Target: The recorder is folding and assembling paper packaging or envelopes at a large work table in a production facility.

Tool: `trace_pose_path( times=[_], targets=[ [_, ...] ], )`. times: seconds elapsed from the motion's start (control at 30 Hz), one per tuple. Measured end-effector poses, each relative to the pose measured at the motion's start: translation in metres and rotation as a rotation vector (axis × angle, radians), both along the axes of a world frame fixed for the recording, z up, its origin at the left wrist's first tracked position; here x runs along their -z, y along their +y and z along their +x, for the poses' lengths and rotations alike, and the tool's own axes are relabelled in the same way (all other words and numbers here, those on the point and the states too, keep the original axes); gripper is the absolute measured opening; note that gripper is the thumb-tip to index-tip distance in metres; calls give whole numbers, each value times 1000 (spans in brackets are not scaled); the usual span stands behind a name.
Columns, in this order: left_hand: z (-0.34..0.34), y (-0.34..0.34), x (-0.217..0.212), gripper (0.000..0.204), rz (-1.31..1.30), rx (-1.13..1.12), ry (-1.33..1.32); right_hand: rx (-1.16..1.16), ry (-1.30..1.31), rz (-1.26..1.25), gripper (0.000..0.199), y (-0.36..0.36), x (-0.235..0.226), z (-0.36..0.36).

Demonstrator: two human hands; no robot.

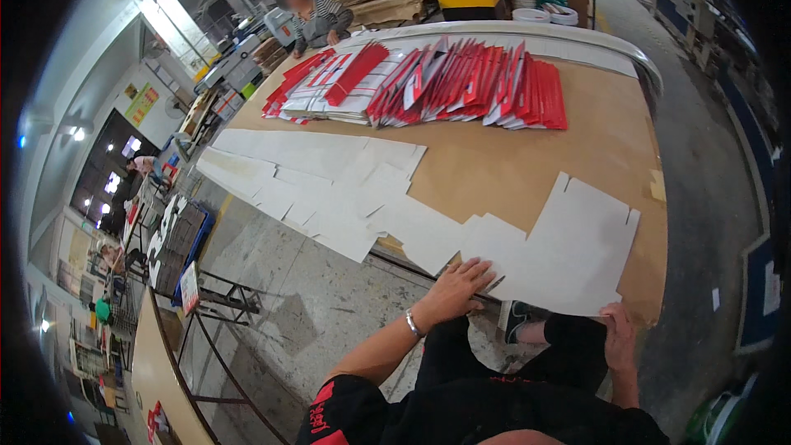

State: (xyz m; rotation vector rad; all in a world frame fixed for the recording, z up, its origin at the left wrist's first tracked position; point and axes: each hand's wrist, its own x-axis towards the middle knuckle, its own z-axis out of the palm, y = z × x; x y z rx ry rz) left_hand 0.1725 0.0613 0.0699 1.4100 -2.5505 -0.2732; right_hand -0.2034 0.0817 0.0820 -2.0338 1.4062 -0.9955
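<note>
A large white die-cut cardboard sheet [577,247] with slots and stepped edges lies flat at the near right of the table, overhanging its front edge. My left hand [457,287], with a silver bracelet at the wrist, has its fingers over the sheet's near left edge and the thumb lower, by the edge. At the sheet's near right corner, my right hand [620,336] pinches the edge between thumb and fingers. More white sheets [329,185] lie overlapping in a staggered row, running from my left hand toward the far left.
Red and white folded cardboard pieces [470,82] stand in a leaning row across the brown tabletop [486,173]. A person [317,21] in a striped top is at the far end. A metal rail [634,53] borders the far side. Another table [156,354] stands at left.
</note>
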Motion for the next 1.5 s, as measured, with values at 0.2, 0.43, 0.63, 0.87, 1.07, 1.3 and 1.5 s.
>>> trace_pose_path(
  times=[0.2, 0.43, 0.63, 0.87, 1.07, 1.3, 1.5],
  targets=[
    [-4, -33, 20, 43, -55, -44, 122, 73, -59, -38, 13, 17, 11, -45],
    [-48, -53, 32, 29, 181, -477, 369, 178, 156, -278, 14, 30, 46, -65],
    [-77, -36, 49, 32, -215, 38, 327, 281, 121, -219, 33, 23, 36, -52],
    [-141, -48, 59, 33, -72, -256, 727, 486, 54, 331, 67, -10, 46, -60],
    [-156, -41, 60, 69, -187, -78, 42, 804, -673, 22, 57, 18, 63, -24],
    [-191, -7, 94, 97, -552, 144, -111, 222, -1330, 795, 50, 32, 85, 67],
    [-170, 1, 53, 109, -103, 61, 76, 586, -228, 359, 55, -2, 94, -6]
  ],
)
